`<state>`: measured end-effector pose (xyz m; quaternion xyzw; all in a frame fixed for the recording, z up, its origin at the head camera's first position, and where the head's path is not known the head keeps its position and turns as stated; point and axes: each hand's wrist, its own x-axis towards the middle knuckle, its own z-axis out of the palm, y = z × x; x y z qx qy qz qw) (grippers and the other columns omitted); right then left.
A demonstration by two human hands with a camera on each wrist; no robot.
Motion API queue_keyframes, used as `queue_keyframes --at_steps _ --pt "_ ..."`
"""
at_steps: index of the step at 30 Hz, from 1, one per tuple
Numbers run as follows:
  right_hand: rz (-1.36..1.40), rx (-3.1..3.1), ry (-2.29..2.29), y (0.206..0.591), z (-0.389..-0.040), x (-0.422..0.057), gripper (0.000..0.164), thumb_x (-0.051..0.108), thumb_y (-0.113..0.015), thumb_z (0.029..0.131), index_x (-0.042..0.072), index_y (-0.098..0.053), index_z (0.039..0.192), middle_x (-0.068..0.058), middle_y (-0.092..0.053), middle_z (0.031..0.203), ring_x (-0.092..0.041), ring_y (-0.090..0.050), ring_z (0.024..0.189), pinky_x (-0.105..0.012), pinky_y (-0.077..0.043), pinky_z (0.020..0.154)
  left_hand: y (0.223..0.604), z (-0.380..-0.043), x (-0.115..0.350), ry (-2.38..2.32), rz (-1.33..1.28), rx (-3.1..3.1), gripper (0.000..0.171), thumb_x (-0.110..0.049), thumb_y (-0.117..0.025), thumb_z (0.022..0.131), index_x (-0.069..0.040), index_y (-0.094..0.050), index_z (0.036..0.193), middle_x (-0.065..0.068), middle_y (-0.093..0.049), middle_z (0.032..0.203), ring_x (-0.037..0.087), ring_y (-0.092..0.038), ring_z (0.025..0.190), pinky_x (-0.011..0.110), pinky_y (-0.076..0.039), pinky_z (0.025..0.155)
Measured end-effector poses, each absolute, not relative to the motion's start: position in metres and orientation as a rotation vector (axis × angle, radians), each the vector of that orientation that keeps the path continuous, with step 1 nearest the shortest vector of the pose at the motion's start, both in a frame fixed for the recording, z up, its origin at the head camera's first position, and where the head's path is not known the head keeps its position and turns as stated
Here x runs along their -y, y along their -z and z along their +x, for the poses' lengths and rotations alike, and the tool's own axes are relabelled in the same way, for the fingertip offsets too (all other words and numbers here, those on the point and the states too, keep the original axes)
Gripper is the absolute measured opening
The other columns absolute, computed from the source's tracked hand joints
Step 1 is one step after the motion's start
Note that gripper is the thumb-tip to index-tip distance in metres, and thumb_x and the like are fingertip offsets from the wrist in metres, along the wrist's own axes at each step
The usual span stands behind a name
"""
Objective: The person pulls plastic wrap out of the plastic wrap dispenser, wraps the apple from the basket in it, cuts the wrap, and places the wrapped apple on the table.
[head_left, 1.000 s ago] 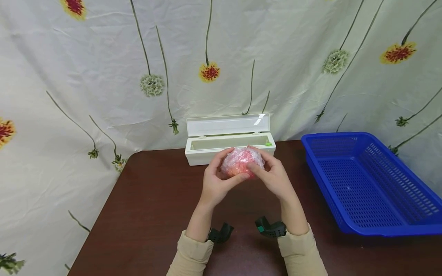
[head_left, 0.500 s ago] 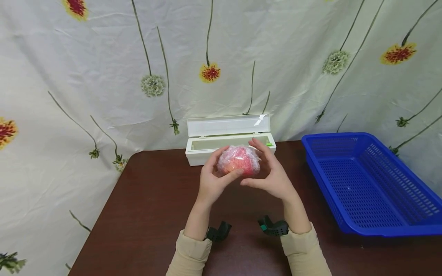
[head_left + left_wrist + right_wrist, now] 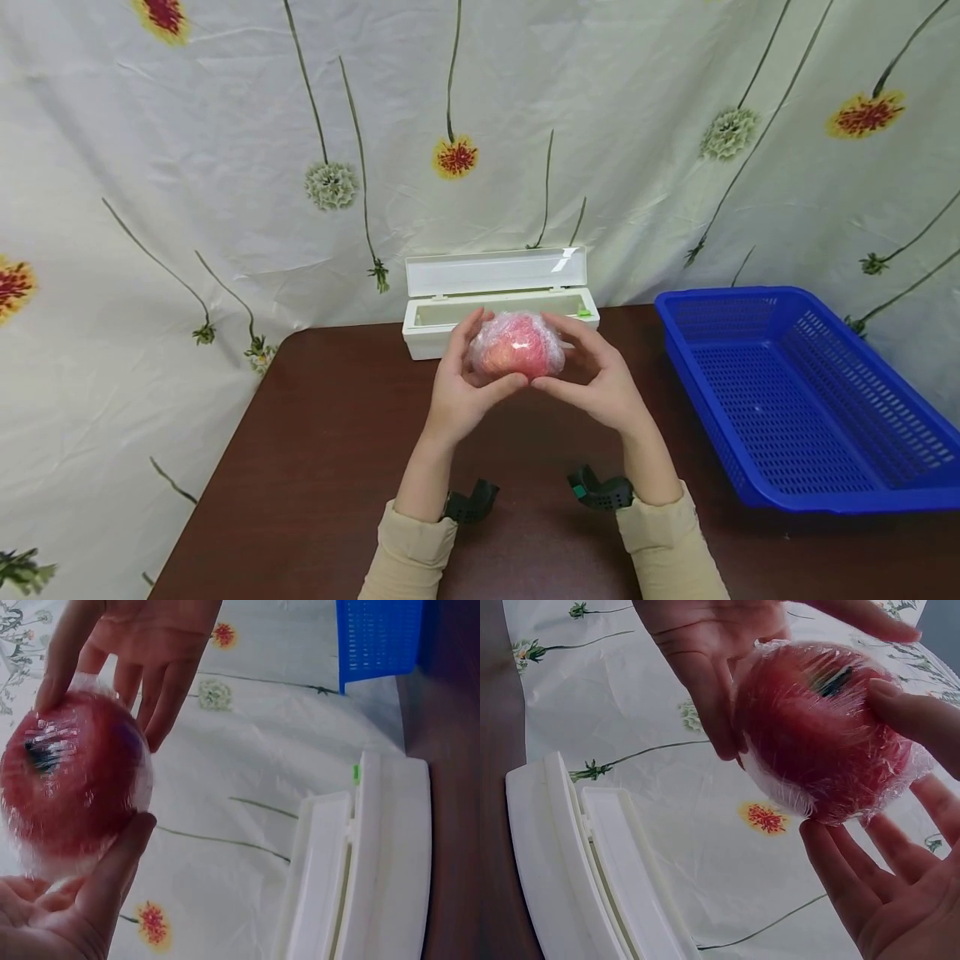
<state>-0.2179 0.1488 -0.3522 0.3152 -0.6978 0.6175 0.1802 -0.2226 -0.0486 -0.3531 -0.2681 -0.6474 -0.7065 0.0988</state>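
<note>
A red apple (image 3: 517,346) wrapped in crinkled clear cling film is held up above the table, between both hands. My left hand (image 3: 459,396) grips its left side, thumb below and fingers behind. From the right, my right hand (image 3: 606,387) holds it with the thumb at the lower front and fingers at the upper back. Both thumb tips nearly meet under the apple. The left wrist view shows a dark patch on the wrapped apple (image 3: 75,780), and glossy film folds cover it in the right wrist view. Fingers behind the apple are partly hidden.
Behind the hands a long white cling film dispenser (image 3: 442,340) stands with its lid raised and a small green slider (image 3: 583,313) at its right end. A blue perforated basket (image 3: 720,433) sits on the right of the dark brown table (image 3: 322,450). A flowered cloth (image 3: 247,125) hangs behind.
The right hand came off the wrapped apple a little, fingers spread, then closed on it again. The apple shifted slightly left and turned in the left hand's hold.
</note>
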Motion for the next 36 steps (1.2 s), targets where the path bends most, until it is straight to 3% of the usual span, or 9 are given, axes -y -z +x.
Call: queue_keyframes --at_steps 3,5,11,17,21,26,32,36 --pt "0.852 1.962 -1.776 0.353 -0.218 -0.15 0.068 -0.009 -0.076 0.071 0.003 -0.049 0.133 -0.008 -0.059 0.12 -0.021 -0.061 0.095 -0.032 -0.053 0.077 0.351 -0.222 0.054 2.079 -0.888 1.934 0.098 -0.017 -0.085 0.068 -0.015 -0.027 0.146 0.009 -0.033 0.146 0.03 -0.053 0.112 0.035 -0.052 0.082" --pt "0.83 1.959 -1.787 0.352 -0.219 -0.15 0.067 -0.008 -0.075 0.073 0.003 -0.048 0.134 -0.007 -0.058 0.12 -0.021 -0.06 0.099 -0.031 -0.053 0.08 0.347 -0.22 0.056 2.043 -0.947 1.959 0.1 -0.004 -0.085 0.066 -0.014 -0.027 0.146 0.009 -0.034 0.144 0.029 -0.054 0.11 0.035 -0.052 0.083" --pt "0.773 1.914 -1.839 0.351 -0.22 -0.15 0.062 -0.009 -0.069 0.078 0.001 -0.046 0.135 -0.006 -0.054 0.126 -0.02 -0.058 0.106 -0.03 -0.051 0.085 0.332 -0.21 0.061 1.93 -1.05 1.978 0.089 0.02 -0.075 0.064 0.002 -0.032 0.14 0.018 -0.042 0.132 0.032 -0.058 0.102 0.04 -0.052 0.084" --pt "0.742 1.891 -1.852 0.352 -0.22 -0.15 0.055 -0.001 -0.069 0.082 0.001 -0.048 0.133 -0.005 -0.055 0.121 -0.017 -0.062 0.1 -0.028 -0.052 0.081 0.343 -0.218 0.065 1.965 -1.009 1.99 0.082 0.019 -0.073 0.068 -0.003 -0.038 0.139 0.019 -0.047 0.129 0.032 -0.063 0.099 0.039 -0.053 0.08" --pt "0.746 1.891 -1.859 0.352 -0.22 -0.149 0.054 -0.004 -0.067 0.083 0.001 -0.048 0.133 -0.007 -0.056 0.119 -0.017 -0.065 0.092 -0.028 -0.054 0.074 0.349 -0.222 0.067 1.961 -0.998 2.003 0.081 0.016 -0.074 0.069 -0.007 -0.04 0.139 0.017 -0.05 0.127 0.03 -0.064 0.097 0.04 -0.054 0.078" --pt "0.738 1.92 -1.844 0.353 -0.22 -0.151 0.055 -0.005 -0.066 0.083 0.002 -0.047 0.134 -0.005 -0.055 0.121 -0.016 -0.066 0.089 -0.028 -0.054 0.073 0.346 -0.22 0.067 1.956 -0.98 2.024 0.078 0.017 -0.072 0.071 -0.004 -0.041 0.139 0.019 -0.051 0.126 0.031 -0.065 0.094 0.043 -0.054 0.077" --pt "0.755 2.023 -1.818 0.353 -0.218 -0.155 0.072 -0.007 -0.073 0.075 0.007 -0.043 0.139 -0.008 -0.052 0.13 -0.016 -0.063 0.098 -0.029 -0.053 0.08 0.329 -0.209 0.064 1.949 -0.953 2.059 0.072 0.017 -0.071 0.072 0.004 -0.04 0.136 0.022 -0.045 0.129 0.034 -0.066 0.089 0.042 -0.054 0.076" --pt "0.782 2.096 -1.78 0.348 -0.214 -0.155 0.086 -0.01 -0.078 0.069 0.009 -0.038 0.143 -0.009 -0.048 0.135 -0.02 -0.06 0.104 -0.029 -0.05 0.086 0.328 -0.208 0.064 1.946 -0.919 2.077 0.072 0.015 -0.071 0.073 0.004 -0.04 0.136 0.022 -0.046 0.129 0.036 -0.065 0.088 0.04 -0.054 0.076"
